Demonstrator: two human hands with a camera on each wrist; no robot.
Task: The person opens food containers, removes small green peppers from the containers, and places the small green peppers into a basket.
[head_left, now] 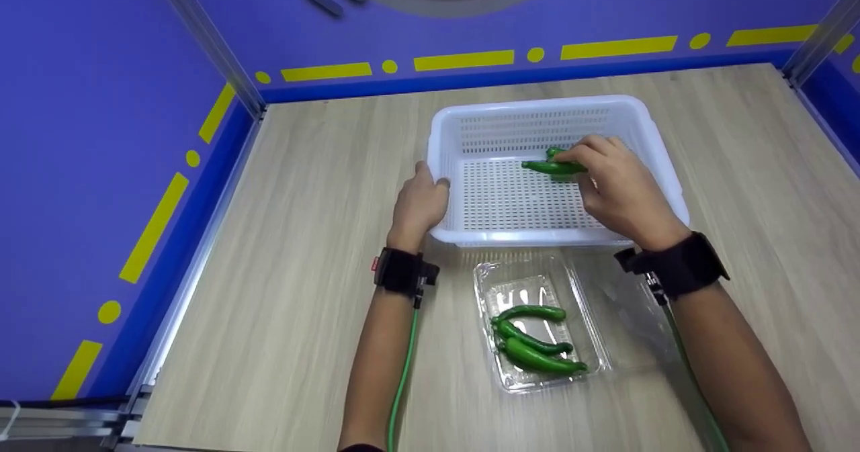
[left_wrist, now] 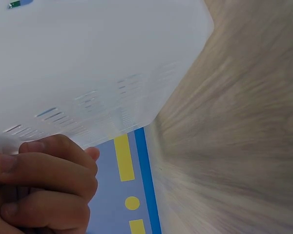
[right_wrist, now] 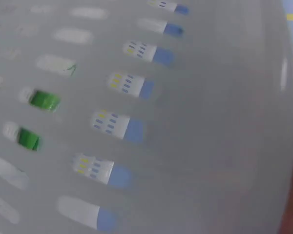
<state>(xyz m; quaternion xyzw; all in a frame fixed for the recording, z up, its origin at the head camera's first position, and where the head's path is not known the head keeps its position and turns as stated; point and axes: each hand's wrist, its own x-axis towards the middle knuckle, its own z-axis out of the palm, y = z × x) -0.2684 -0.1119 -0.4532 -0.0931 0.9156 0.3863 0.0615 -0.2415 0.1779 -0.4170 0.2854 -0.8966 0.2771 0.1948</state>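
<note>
My left hand [head_left: 421, 200] grips the left rim of a white plastic basket [head_left: 531, 237]. In the left wrist view its fingers [left_wrist: 53, 170] curl at the basket's edge. Inside the basket, my right hand [head_left: 621, 190] pinches a green chili pepper [head_left: 547, 167] between thumb and fingers. Behind it, more green pepper [head_left: 553, 151] shows, partly covered by the hand. Close up in the right wrist view is the slotted basket wall [right_wrist: 210, 146], with bits of green pepper [right_wrist: 44, 100] seen through the slots; the right fingers are hidden there.
A clear plastic clamshell box [head_left: 482, 297] lies open in front of the basket, its lid [head_left: 635, 318] folded out to the right under the right forearm. Three green chili peppers [head_left: 537, 358] lie in it. Blue panels [head_left: 322, 35] border the wooden table [head_left: 302, 270] at the back and sides.
</note>
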